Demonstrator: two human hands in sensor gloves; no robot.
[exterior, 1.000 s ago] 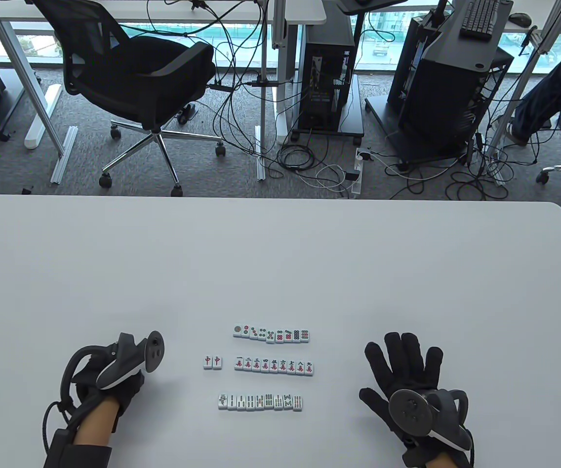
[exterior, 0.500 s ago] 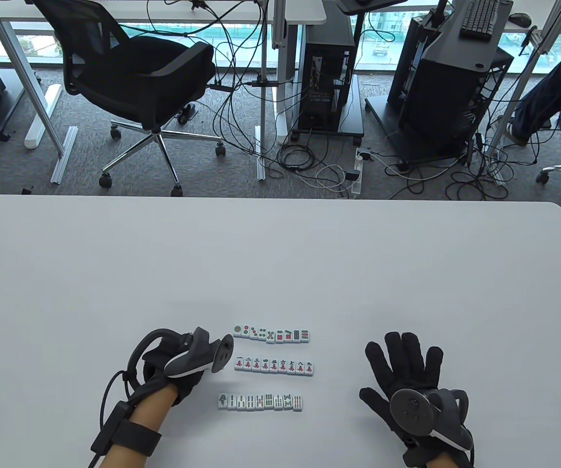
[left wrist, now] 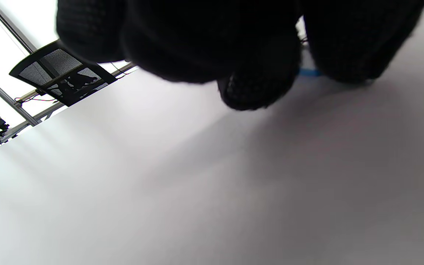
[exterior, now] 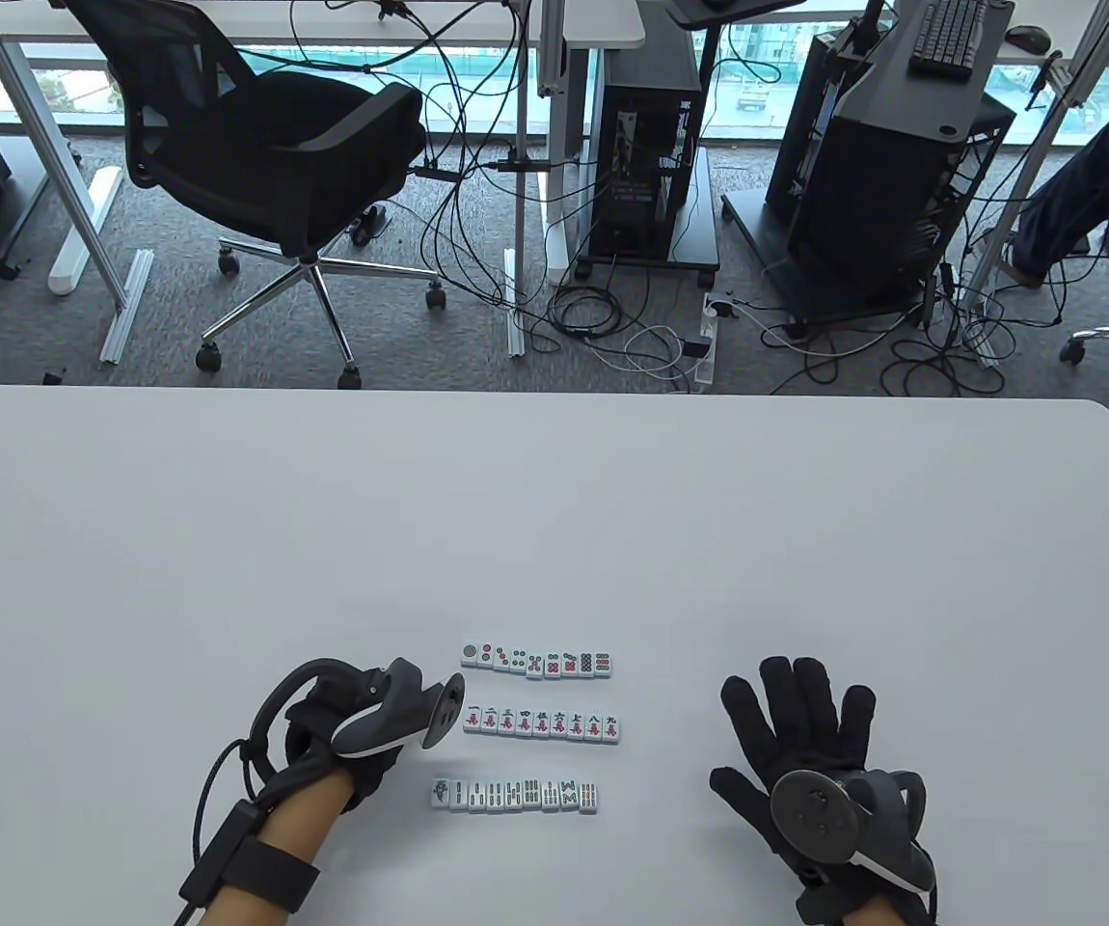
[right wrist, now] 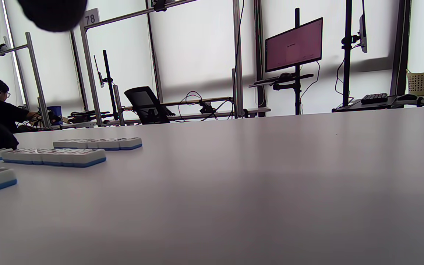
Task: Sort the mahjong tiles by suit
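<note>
We are working at a wide white table (exterior: 554, 502), with our two gloved hands near its close edge. Our right hand (exterior: 800, 738) is lying flat on the table with its fingers spread, holding nothing, well to the right of the tiles. Our left hand (exterior: 338, 733) is hovering just left of the middle row; its tracker is hiding the fingers from above, and the left wrist view is showing only dark glove, so we cannot tell whether it is gripping anything. Between the hands, three neat rows of mahjong tiles are lying face up: a dots row (exterior: 536, 661) farthest away, a characters row (exterior: 543, 722) in the middle, a bamboo row (exterior: 515, 795) nearest. Judging by this, the sorting is looking almost finished.
</note>
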